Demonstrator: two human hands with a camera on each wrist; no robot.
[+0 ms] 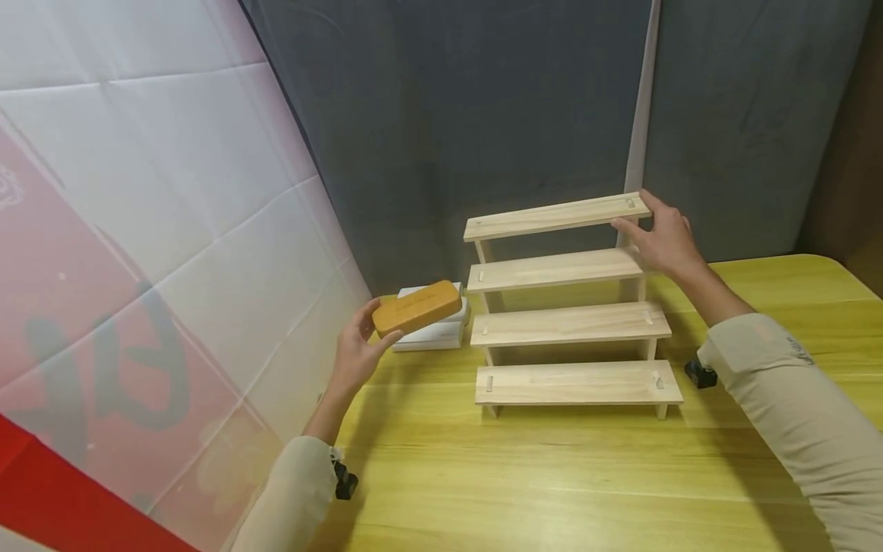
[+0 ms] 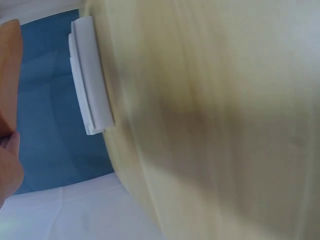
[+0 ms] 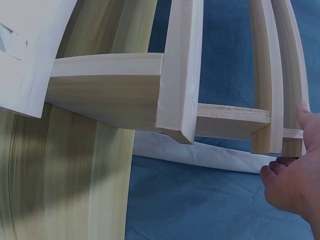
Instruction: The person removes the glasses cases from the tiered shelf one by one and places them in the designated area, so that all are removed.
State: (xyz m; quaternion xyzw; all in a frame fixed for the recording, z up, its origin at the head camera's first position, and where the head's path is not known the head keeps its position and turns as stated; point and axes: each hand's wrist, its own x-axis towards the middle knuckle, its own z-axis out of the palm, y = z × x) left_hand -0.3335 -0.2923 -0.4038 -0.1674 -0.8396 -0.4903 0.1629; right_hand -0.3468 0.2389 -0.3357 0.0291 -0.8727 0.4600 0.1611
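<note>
My left hand (image 1: 355,354) grips the near-left end of an orange-brown case (image 1: 417,307), shaped like a glasses case, and holds it in the air. In the left wrist view only part of the case (image 2: 9,75) shows at the left edge. My right hand (image 1: 665,236) grips the right end of the top step of a pale wooden stepped rack (image 1: 572,326), thumb in front. In the right wrist view the right hand (image 3: 295,175) is at the far end of the rack's planks. The rack's steps bear nothing.
A stack of white boxes (image 1: 431,335) lies behind the case, left of the rack, on the yellow wood-grain table (image 1: 524,483). A grey curtain (image 1: 483,115) hangs behind the table, and a white printed sheet (image 1: 207,176) stands along the left.
</note>
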